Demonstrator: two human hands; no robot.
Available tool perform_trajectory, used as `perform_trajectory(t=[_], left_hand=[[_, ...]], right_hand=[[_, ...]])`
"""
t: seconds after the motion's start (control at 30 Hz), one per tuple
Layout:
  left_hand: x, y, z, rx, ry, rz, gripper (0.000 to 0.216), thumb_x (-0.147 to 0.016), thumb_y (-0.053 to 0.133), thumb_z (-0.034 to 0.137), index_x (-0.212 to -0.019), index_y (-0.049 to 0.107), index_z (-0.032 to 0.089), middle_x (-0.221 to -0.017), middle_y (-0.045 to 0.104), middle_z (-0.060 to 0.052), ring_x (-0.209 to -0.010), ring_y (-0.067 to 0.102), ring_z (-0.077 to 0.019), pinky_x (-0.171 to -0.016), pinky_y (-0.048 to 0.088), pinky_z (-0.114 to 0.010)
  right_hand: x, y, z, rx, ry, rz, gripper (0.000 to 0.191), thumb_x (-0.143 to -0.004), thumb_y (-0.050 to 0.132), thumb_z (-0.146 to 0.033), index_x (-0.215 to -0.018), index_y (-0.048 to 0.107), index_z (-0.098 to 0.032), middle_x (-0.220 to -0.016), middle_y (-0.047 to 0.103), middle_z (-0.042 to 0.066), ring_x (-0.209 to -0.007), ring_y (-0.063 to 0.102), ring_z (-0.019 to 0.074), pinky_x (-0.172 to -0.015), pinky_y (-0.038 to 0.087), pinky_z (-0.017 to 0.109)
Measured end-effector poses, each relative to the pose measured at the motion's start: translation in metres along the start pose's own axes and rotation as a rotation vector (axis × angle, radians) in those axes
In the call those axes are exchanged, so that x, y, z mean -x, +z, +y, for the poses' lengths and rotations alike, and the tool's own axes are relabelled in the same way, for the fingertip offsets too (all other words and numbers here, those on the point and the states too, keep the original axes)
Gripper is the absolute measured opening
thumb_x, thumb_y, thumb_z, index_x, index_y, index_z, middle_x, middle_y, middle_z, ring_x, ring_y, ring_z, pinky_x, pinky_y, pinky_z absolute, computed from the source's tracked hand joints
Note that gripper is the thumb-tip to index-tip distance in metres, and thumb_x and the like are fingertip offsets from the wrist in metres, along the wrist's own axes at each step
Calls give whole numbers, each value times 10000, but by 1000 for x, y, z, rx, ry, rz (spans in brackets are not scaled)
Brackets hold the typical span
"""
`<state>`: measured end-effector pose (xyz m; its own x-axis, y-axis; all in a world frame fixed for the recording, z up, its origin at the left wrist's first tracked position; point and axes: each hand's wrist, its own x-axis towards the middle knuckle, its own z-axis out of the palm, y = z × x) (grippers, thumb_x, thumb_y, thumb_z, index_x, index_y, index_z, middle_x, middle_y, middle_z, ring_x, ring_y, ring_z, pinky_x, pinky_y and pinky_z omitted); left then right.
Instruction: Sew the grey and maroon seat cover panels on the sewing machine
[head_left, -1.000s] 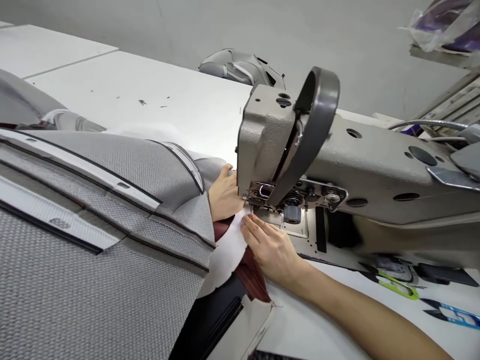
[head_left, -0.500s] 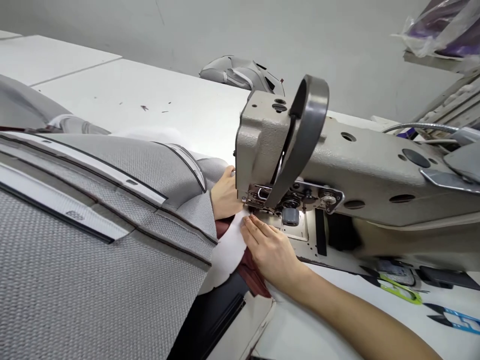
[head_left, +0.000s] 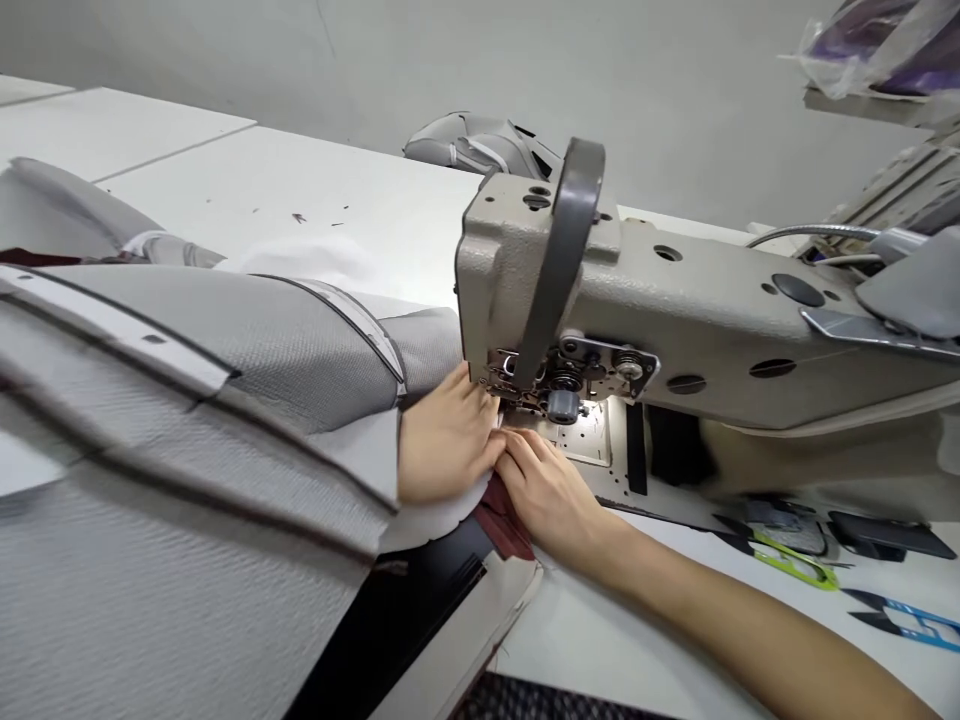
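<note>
A large piece of grey woven fabric (head_left: pixel 300 590) with dark seams and white strips drapes from the left toward a sewing machine (head_left: pixel 540 260). Just left of the needle area, my left hand (head_left: pixel 446 440) is closed on the fabric's edge, its fingertips partly hidden by the machine head. My right hand (head_left: pixel 551 490) has its fingers bent and pressed together on the same edge, touching the left thumb. Dark red cloth (head_left: pixel 510 520) shows below the hands, beside a black panel (head_left: pixel 420 590). The needle itself is hidden.
Green thread snips (head_left: pixel 795 562) and blue thread snips (head_left: pixel 904 620) lie at the right on the white table (head_left: pixel 360 190). A folded grey piece (head_left: pixel 472 140) sits behind the machine. Plastic-wrapped purple material (head_left: pixel 877 50) rests on a shelf at upper right.
My left hand has come forward over the white lining to meet the right hand. The grey fabric has shifted, its near part now blurred. The whole view has shifted slightly.
</note>
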<state>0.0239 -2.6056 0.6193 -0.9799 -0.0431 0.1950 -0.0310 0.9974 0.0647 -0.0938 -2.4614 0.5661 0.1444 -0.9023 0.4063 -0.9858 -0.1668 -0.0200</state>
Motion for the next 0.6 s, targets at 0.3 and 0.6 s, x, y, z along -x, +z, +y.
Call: perform_trajectory(t=[0.3, 0.6], left_hand=[[37, 25, 30, -114, -193, 180, 366, -1002, 304, 133, -1104, 654, 105, -1042, 703, -106, -989, 642, -230, -818, 525, -338], [26, 28, -11, 252, -131, -44, 235, -1007, 424, 222, -1047, 655, 211, -987, 672, -13, -916, 621, -162, -800, 450, -290]], right_hand=[[12, -11, 6, -108, -104, 90, 265, -1023, 463, -158, -1197, 656, -110, -1231, 703, 47, -1024, 586, 193, -867, 537, 324], [12, -10, -4, -25, -70, -57, 308, -977, 420, -109, -1174, 652, -65, -1293, 679, 118, -673, 629, 124, -498, 504, 296]])
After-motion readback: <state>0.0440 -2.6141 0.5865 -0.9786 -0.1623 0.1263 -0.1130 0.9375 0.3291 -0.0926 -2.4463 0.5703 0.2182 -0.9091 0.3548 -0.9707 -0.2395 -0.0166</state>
